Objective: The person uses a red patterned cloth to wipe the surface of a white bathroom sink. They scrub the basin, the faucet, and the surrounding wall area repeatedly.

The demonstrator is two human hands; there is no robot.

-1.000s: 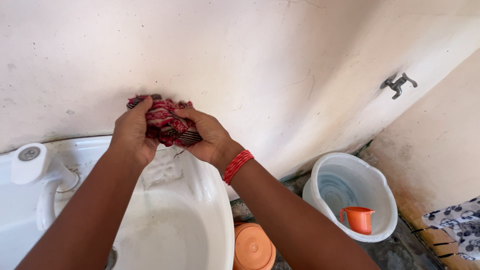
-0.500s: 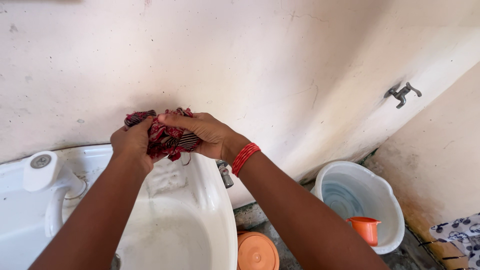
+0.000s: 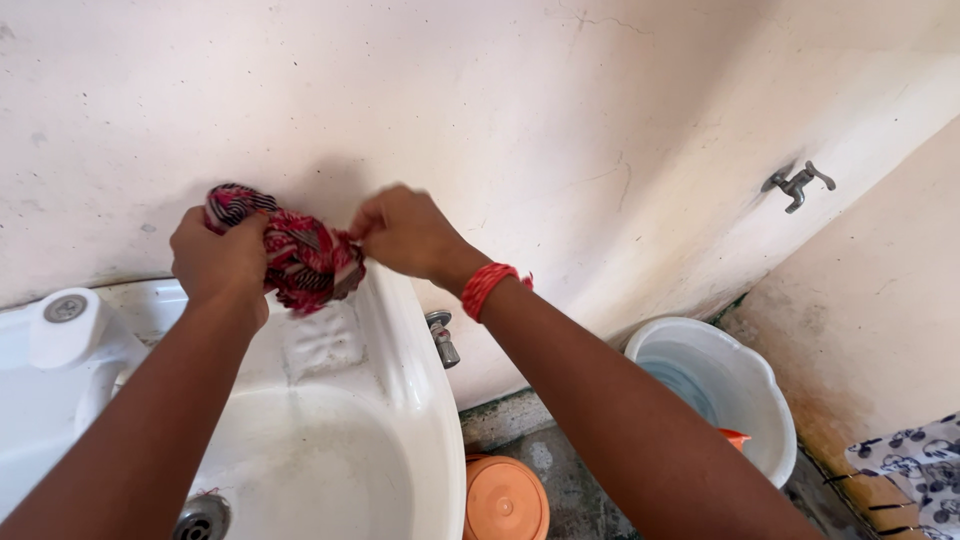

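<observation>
A bunched red patterned cloth [image 3: 300,258] with dark and white stripes is held above the back rim of a white washbasin [image 3: 420,400]. My left hand [image 3: 218,262] grips its left part, with a fold sticking up over the knuckles. My right hand [image 3: 402,232] pinches the cloth's right edge; red bangles circle that wrist. Both hands are close to the pale wall.
A white tap [image 3: 62,335] stands at the basin's left; the drain [image 3: 203,517] is at the bottom. A metal valve [image 3: 441,338] sits beside the basin. On the floor are an orange lid [image 3: 505,500] and a white bucket [image 3: 760,400] with water. A wall tap [image 3: 797,183] is at right.
My hands have drawn apart and shifted left and upward with the cloth, which is now stretched between them. The view has tilted, showing the drain and hiding most of the orange mug.
</observation>
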